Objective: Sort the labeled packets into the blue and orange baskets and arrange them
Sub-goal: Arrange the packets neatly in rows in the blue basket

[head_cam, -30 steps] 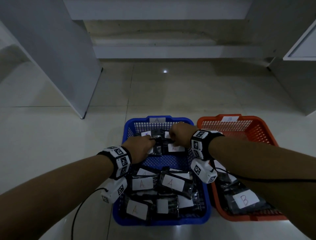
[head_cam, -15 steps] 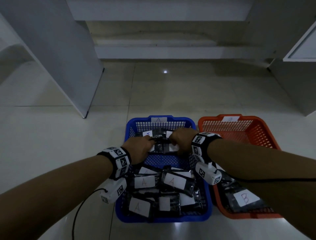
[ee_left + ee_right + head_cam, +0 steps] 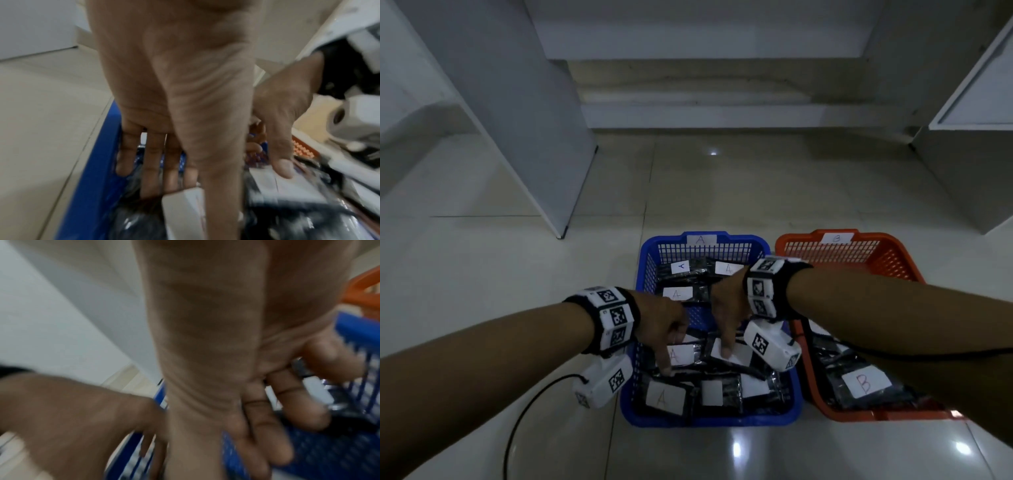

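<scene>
Both hands reach down into the blue basket (image 3: pixel 709 416), which stands on the pale tiled floor (image 3: pixel 482 274) at about 6 o'clock in the head view. On the left hand (image 3: pixel 662 325) the fingers hang straight and loose, and one fingertip touches a black packet with a white "A" label (image 3: pixel 681 354); it grasps nothing. On the right hand (image 3: pixel 727 308) the fingers are also extended and released, and the tips rest on the white label of the neighbouring packet (image 3: pixel 732 353). More "A" packets (image 3: pixel 678 294) lie in a row at the far end of this basket. Just beside it, at 3 o'clock from it, stands the orange basket (image 3: pixel 852 413), and in it lies a packet marked "B" (image 3: pixel 864 380). Both wrist views are blurred.
</scene>
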